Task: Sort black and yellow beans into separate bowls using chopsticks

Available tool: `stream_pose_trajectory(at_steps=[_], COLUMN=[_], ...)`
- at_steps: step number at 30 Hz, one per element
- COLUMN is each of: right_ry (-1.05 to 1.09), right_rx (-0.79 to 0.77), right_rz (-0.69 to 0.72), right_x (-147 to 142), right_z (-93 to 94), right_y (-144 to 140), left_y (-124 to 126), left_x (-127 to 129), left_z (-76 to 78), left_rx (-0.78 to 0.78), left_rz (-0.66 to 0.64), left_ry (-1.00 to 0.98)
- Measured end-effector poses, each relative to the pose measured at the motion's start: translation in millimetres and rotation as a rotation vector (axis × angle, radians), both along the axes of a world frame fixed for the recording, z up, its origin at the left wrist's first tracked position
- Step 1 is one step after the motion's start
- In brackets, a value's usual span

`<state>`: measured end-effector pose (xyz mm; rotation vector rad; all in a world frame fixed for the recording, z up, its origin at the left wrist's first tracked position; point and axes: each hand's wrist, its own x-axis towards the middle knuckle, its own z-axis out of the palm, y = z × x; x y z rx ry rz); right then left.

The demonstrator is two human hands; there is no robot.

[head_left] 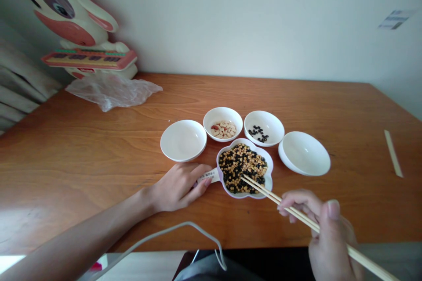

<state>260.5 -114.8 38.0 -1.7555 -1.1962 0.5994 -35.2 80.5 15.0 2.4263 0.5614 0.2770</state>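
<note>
- Right hand (325, 232): fingers closed around a pair of wooden chopsticks (296, 213), thumb up on top; the tips reach into the near right part of the flower-shaped dish (268, 163) and sit among its contents.
- Left hand (178, 186): lies flat on the table (99, 153), fingers loosely extended and not closed; the fingertips rest on the dish's short labelled handle (208, 176).
- Flower-shaped dish: stands at the centre near edge of the table, between both hands; it is filled with mixed beans (242, 164), dark and yellow.
- Four white bowls arc just behind the dish: far-left bowl (183, 140); second bowl (223, 124), with pale and reddish pieces; third bowl (264, 128), with a few black beans; far-right bowl (305, 153), tilted.
- A chopstick wrapper (393, 153) lies well apart at the right.
- A crumpled plastic bag (112, 90) and a cartoon figure (75, 22) stand at the far left corner.
</note>
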Motion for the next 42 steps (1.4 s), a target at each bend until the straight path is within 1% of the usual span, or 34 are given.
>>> stream_pose_trajectory(at_steps=[9,17,19,23,26,30,32,34,37,39,42], right_ry=[0.011,0.044,0.060,0.096,0.060,0.004,-0.007,-0.012,0.005,0.036,0.059], right_rx=[-0.031,-0.034,-0.022,-0.036,-0.015,-0.002,-0.016,-0.019,0.015,0.021,-0.034], right_rz=[0.030,0.034,0.003,-0.112,-0.109,-0.034,0.000,0.014,0.004,-0.044,-0.137], right_x=[-3,-11,-17,-26,-19,-2,4,5,1,-3,-10], right_z=[2.0,16.8,22.0,29.1,24.5,13.5,12.5,15.5,24.6,32.1,43.5], right_y=[3,12,14,15,12,5,2,1,0,1,5], left_y=[0,1,1,1,1,1,0,0,0,1,1], left_x=[0,-1,-2,-2,-1,-1,-1,-1,-1,-1,-2], left_z=[0.6,-1.4,-1.6,-1.6,-1.6,-1.9,-2.1,-2.0,-1.7,-1.6,-1.8], left_rx=[-0.003,-0.019,-0.020,-0.015,-0.016,-0.019,-0.021,-0.020,-0.015,-0.014,-0.014], left_rz=[0.001,0.006,0.001,0.002,0.005,0.003,0.004,0.005,0.006,0.005,0.004], left_ry=[0.004,0.015,0.019,0.015,0.013,0.011,0.009,0.006,0.005,0.004,0.008])
